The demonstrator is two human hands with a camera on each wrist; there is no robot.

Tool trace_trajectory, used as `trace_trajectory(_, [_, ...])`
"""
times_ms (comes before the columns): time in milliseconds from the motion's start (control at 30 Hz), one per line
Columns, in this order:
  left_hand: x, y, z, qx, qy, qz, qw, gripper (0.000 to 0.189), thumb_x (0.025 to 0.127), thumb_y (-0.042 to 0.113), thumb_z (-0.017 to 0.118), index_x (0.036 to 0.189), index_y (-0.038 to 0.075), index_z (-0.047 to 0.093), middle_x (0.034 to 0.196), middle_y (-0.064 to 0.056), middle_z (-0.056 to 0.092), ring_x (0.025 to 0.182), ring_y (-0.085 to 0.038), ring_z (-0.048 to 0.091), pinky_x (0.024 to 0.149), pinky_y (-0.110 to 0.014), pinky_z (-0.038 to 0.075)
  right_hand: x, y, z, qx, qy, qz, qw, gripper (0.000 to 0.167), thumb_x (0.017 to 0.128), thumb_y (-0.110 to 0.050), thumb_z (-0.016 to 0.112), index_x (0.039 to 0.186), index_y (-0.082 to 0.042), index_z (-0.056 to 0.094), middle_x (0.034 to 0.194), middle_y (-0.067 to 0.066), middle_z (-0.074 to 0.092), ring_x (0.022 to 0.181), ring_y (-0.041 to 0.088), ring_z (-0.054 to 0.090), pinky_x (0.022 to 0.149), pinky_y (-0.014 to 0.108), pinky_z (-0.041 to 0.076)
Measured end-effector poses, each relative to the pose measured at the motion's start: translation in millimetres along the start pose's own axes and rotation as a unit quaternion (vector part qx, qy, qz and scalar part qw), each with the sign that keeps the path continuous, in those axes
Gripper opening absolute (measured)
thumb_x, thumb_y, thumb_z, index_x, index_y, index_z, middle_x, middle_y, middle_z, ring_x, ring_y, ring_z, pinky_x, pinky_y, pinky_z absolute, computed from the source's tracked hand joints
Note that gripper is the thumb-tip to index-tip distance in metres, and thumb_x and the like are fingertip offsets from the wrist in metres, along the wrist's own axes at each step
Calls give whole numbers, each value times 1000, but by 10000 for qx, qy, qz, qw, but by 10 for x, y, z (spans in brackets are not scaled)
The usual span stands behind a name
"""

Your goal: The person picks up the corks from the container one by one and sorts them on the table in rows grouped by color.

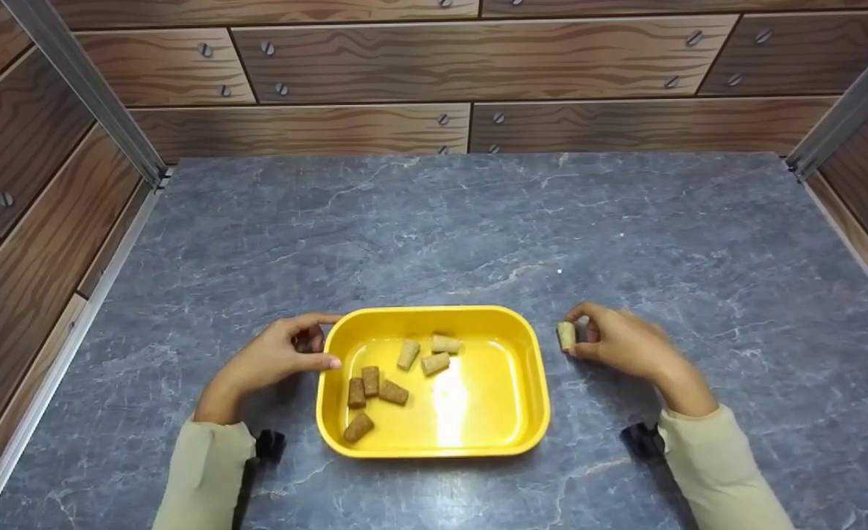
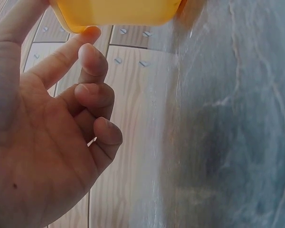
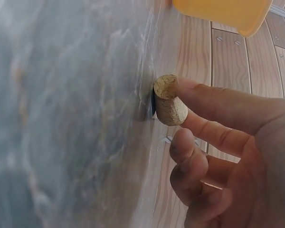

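A yellow tray (image 1: 434, 450) stands on the table, with 3 light corks (image 1: 408, 354) and several brown corks (image 1: 393, 392) lying inside it. At the tray's left edge, my left hand (image 1: 272, 357) holds the rim, thumb over the top and index finger at the back corner. The left wrist view shows its other fingers (image 2: 107, 130) loosely curled beside the tray. To the right of the tray, my right hand (image 1: 629, 346) pinches a single light cork (image 3: 171, 111) between thumb and index finger, at or just above the tabletop.
The grey marbled table (image 1: 434, 235) is bordered by wood-patterned panels (image 1: 478, 62) at the back and sides. Grey metal posts stand at both back corners. Two tiny white specks lie on the table beyond my right hand.
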State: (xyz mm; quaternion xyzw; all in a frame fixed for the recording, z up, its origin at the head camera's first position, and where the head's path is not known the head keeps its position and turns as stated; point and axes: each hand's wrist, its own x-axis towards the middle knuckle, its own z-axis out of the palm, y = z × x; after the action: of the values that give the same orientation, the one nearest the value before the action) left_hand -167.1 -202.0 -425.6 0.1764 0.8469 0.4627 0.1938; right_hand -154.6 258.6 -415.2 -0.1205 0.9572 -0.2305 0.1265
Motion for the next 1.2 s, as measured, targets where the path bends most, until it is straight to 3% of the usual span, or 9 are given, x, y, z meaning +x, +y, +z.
trace_trajectory(267, [0, -10, -14, 33, 4, -19, 10000, 57, 82, 24, 77, 132, 6, 57, 82, -3, 54, 71, -14, 45, 65, -21, 38, -42, -36, -72, 62, 27, 18, 10000, 43, 86, -22, 70, 125, -7, 58, 82, 1, 61, 65, 12, 50, 59, 28, 39])
trace_trajectory(500, [-50, 10, -17, 59, 16, 21, 10000, 56, 82, 23, 77, 132, 6, 57, 81, -3, 54, 69, -12, 45, 63, -21, 39, -104, -261, -116, -210, 232, -152, 9994, 44, 89, -28, 69, 128, -11, 58, 86, -2, 63, 65, 10, 49, 58, 28, 39])
trace_trajectory(733, [-41, 25, -16, 100, -22, -28, 9999, 58, 83, 24, 77, 133, 5, 56, 82, -4, 54, 70, -14, 45, 63, -21, 39, -171, -518, -69, -230, 856, -783, 9930, 37, 88, -25, 70, 123, -15, 63, 83, -7, 60, 61, 7, 46, 55, 23, 39])
trace_trajectory(867, [-20, 19, -9, 117, 1, -34, 9999, 57, 82, 25, 77, 133, 6, 57, 83, -4, 54, 71, -14, 45, 64, -21, 39, -175, -597, -41, -109, 1008, -1205, 9875, 35, 87, -22, 71, 121, -18, 64, 86, -6, 59, 67, 6, 49, 58, 20, 43])
trace_trajectory(1067, [-9, -8, -1, 138, 58, -6, 9999, 55, 82, 24, 77, 132, 9, 58, 83, -2, 55, 71, -14, 46, 64, -21, 39, -98, -671, -12, -275, 929, -2005, 9749, 36, 87, -20, 72, 122, -20, 64, 95, -1, 61, 72, 8, 53, 61, 21, 45])
trace_trajectory(1200, [2, -13, -2, 141, 31, 48, 9999, 56, 82, 24, 77, 132, 8, 58, 83, -3, 55, 71, -14, 46, 64, -21, 38, -31, -752, -4, -242, 648, -2259, 9717, 37, 88, -22, 71, 124, -19, 63, 99, 1, 61, 77, 11, 55, 64, 21, 46])
